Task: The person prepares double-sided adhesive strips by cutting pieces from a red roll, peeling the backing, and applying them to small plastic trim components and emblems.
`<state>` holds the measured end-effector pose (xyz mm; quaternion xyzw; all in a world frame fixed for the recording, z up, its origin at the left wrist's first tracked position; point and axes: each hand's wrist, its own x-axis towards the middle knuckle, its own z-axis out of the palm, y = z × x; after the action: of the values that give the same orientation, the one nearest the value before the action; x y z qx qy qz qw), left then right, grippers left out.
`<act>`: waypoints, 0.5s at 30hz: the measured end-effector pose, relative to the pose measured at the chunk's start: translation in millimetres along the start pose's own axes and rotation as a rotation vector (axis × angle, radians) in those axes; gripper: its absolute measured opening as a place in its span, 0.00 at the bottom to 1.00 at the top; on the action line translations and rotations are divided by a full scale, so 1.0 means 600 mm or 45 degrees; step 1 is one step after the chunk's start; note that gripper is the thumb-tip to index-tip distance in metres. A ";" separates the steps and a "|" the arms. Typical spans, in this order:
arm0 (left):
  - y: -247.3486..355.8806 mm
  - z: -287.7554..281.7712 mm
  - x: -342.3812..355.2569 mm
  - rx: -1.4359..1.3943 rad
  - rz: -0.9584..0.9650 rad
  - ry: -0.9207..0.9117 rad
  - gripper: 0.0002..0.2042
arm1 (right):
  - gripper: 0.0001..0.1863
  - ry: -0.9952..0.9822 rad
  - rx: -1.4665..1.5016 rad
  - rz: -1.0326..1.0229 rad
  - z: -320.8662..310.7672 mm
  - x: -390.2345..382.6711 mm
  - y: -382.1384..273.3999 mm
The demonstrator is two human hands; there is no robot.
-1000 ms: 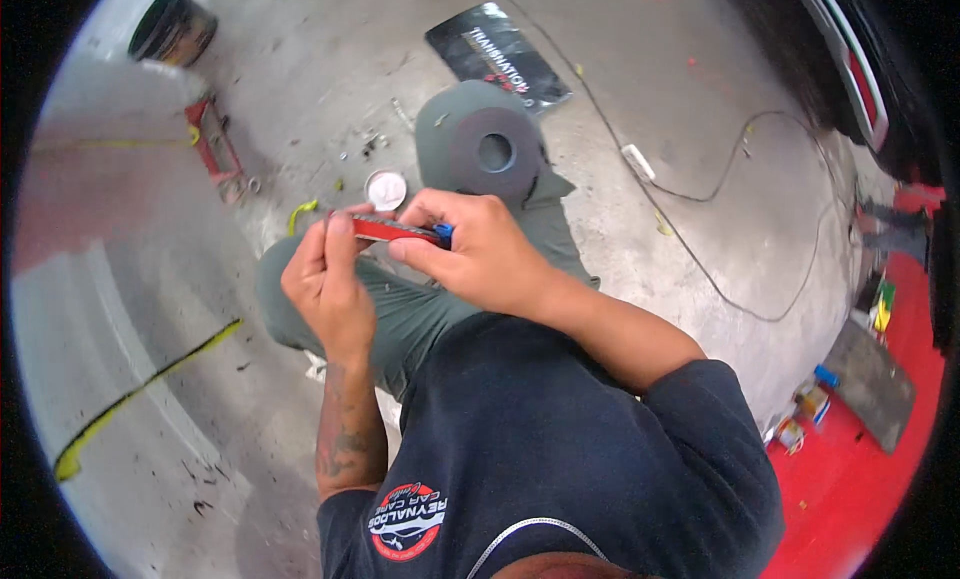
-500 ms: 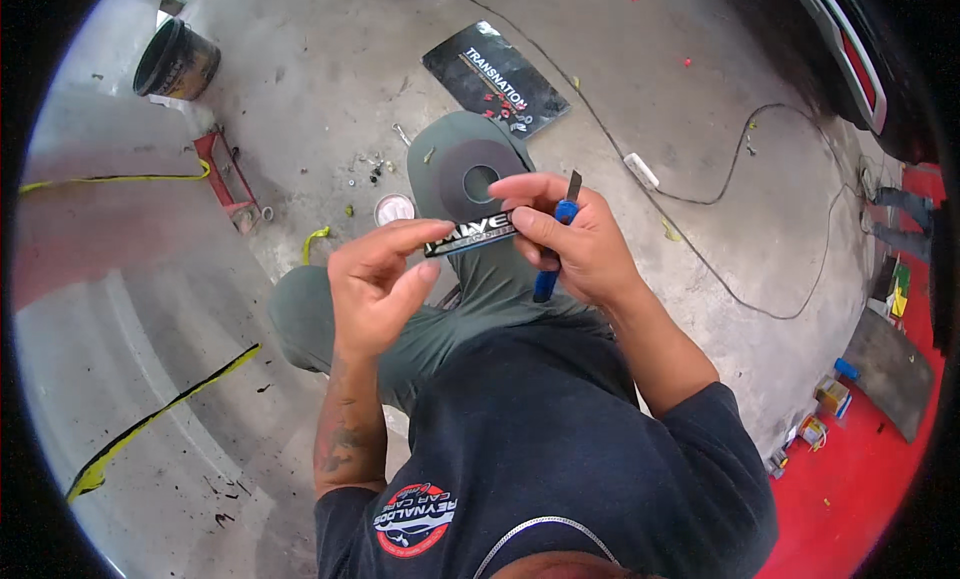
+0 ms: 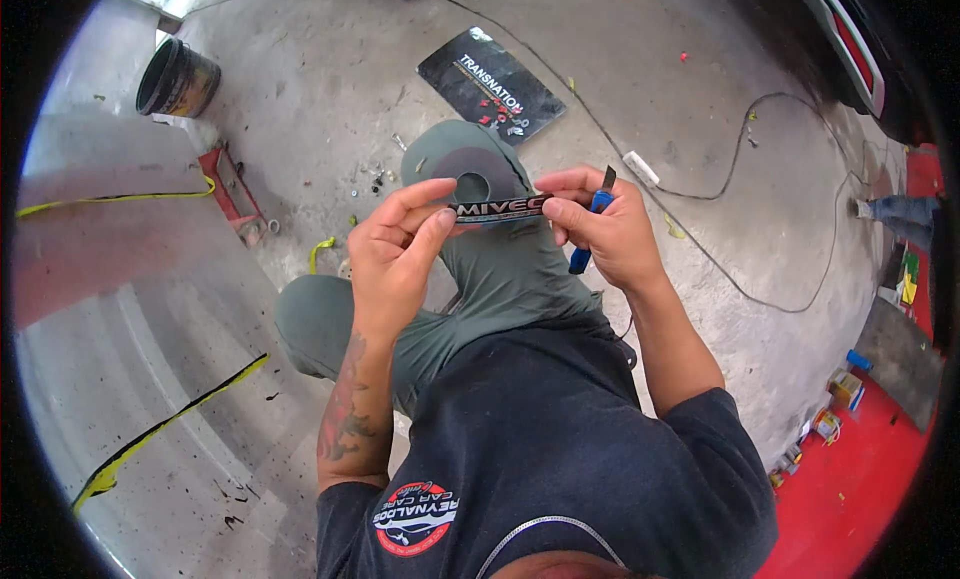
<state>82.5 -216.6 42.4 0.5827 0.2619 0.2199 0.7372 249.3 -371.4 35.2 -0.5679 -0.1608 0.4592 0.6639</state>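
My left hand (image 3: 398, 259) pinches the left end of a narrow dark badge (image 3: 492, 208) with raised silver lettering. My right hand (image 3: 610, 237) pinches the badge's right end between thumb and fingers and also holds a blue utility knife (image 3: 585, 247), its blade sticking up. Both hands are over my bent legs in green trousers. Just beyond the badge, a dark round disc (image 3: 450, 169) with a centre hole lies on my knee, partly hidden by the badge and fingers.
A dark sheet (image 3: 450, 74) with small red pieces lies ahead. A black bucket (image 3: 178, 79), red metal stand (image 3: 222, 184), small hardware (image 3: 375, 174) and a cable (image 3: 700, 195) are around me. A car (image 3: 850, 44) stands upper right, another person's legs (image 3: 895, 214) at right.
The badge has turned from its red side to its lettered face and moved right with both hands. The blue knife, mostly hidden earlier, now stands upright in my right hand.
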 end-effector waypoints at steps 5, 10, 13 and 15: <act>-0.011 0.004 0.010 0.066 0.009 0.038 0.14 | 0.09 0.041 -0.094 -0.026 -0.012 -0.001 0.011; -0.016 0.006 0.018 0.106 0.069 0.081 0.13 | 0.08 0.109 -0.065 -0.047 -0.016 0.003 0.025; -0.026 -0.002 0.023 0.107 0.078 0.145 0.13 | 0.09 0.188 -0.051 -0.072 -0.028 0.013 0.037; -0.029 -0.023 0.020 0.125 0.075 0.205 0.13 | 0.09 0.265 -0.055 -0.100 -0.052 0.034 0.054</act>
<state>83.1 -202.5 21.6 0.6060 0.3134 0.2746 0.6776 268.8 -376.4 -9.8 -0.6199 -0.1232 0.3677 0.6822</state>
